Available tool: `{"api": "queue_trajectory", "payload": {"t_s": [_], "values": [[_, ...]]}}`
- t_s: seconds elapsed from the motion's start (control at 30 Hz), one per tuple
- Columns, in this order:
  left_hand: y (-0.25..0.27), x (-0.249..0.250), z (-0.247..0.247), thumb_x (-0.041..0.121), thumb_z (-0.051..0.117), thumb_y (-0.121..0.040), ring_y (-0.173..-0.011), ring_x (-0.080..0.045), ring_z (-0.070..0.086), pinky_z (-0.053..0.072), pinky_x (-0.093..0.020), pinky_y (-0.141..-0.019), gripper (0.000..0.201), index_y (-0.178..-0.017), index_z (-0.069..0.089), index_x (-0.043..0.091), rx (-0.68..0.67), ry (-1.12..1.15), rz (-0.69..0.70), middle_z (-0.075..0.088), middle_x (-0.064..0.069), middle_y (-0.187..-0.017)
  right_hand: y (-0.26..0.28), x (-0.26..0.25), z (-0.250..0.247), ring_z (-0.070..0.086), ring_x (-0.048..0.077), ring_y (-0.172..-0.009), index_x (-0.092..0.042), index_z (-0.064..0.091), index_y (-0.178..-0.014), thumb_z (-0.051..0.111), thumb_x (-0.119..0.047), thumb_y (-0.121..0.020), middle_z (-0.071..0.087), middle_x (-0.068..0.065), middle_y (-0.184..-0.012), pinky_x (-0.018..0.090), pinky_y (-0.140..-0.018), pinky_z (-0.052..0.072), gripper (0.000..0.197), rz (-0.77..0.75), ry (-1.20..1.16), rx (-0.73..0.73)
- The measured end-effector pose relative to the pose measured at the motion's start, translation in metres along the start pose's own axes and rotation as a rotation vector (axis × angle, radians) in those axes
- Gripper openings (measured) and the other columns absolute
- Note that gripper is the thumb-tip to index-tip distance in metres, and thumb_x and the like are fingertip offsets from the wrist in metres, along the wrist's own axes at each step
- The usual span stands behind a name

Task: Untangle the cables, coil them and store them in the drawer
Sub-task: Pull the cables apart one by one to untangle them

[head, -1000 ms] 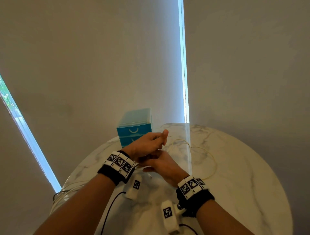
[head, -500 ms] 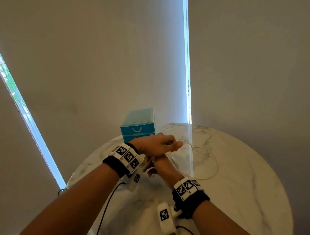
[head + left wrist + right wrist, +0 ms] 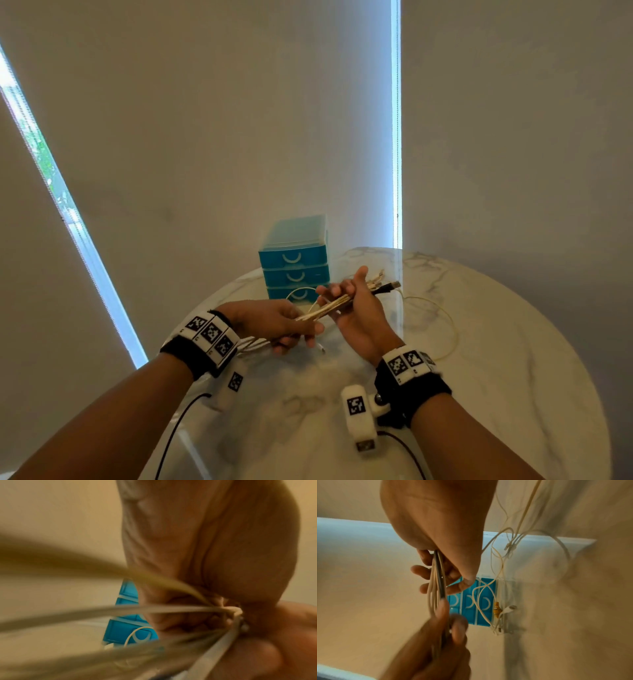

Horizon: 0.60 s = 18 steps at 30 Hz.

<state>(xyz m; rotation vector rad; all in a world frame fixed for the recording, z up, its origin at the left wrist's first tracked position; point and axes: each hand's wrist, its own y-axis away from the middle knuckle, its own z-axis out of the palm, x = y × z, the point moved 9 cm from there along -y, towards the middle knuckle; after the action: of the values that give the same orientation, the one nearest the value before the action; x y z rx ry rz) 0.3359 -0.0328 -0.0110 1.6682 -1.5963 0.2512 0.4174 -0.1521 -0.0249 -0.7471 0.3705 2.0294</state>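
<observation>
Your right hand (image 3: 356,310) has swung from under to 2 o'clock of your left hand (image 3: 274,323), both now gripping the folded cable bundle (image 3: 330,306) above the worktop (image 3: 513,342) before the shut blue drawer unit (image 3: 294,267), so coiling's underway, storing isn't.

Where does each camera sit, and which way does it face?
Head: on the head, looking down at the table; both forearms, left hand, right hand.
Left wrist: along the palm at the cables.
Right wrist: along the hand toward the drawers; both hands.
All share cables and drawers.
</observation>
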Motion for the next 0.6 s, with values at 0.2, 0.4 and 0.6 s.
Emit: {"api": "queue_trajectory", "payload": {"t_s": [0.2, 0.4, 0.6], "values": [[0.050, -0.081, -0.050, 0.075, 0.076, -0.083, -0.053, -0.014, 0.043, 0.041, -0.029, -0.062, 0.048, -0.072, 0.069, 0.030, 0.114, -0.158, -0.144, 0.049, -0.001, -0.063, -0.013, -0.027, -0.015, 0.040, 0.012, -0.045, -0.021, 0.045, -0.066, 0.045, -0.055, -0.109, 0.037, -0.004, -0.052, 0.030, -0.059, 0.054, 0.055, 0.016, -0.298, -0.053], [0.095, -0.099, -0.154, 0.075, 0.070, -0.086, -0.057, -0.010, 0.049, 0.041, -0.031, -0.063, 0.053, -0.058, 0.063, 0.030, 0.585, -0.500, -0.135, 0.052, 0.010, -0.057, -0.008, 0.007, 0.019, 0.030, 0.016, -0.050, -0.018, 0.038, -0.063, 0.048, -0.056, -0.107, 0.025, 0.000, -0.054, 0.035, -0.066, 0.048, 0.059, 0.024, -0.023, -0.171], [0.122, -0.005, -0.210, 0.038, 0.077, -0.099, -0.067, -0.032, 0.063, 0.040, -0.037, -0.064, 0.042, -0.073, 0.044, 0.031, 1.067, -1.117, 0.320, 0.059, -0.001, -0.071, 0.004, 0.008, 0.045, 0.021, 0.022, -0.059, -0.017, 0.031, -0.063, 0.047, -0.053, -0.111, 0.019, 0.004, -0.056, 0.042, -0.090, 0.050, 0.062, -0.025, 0.060, -0.253]]}}
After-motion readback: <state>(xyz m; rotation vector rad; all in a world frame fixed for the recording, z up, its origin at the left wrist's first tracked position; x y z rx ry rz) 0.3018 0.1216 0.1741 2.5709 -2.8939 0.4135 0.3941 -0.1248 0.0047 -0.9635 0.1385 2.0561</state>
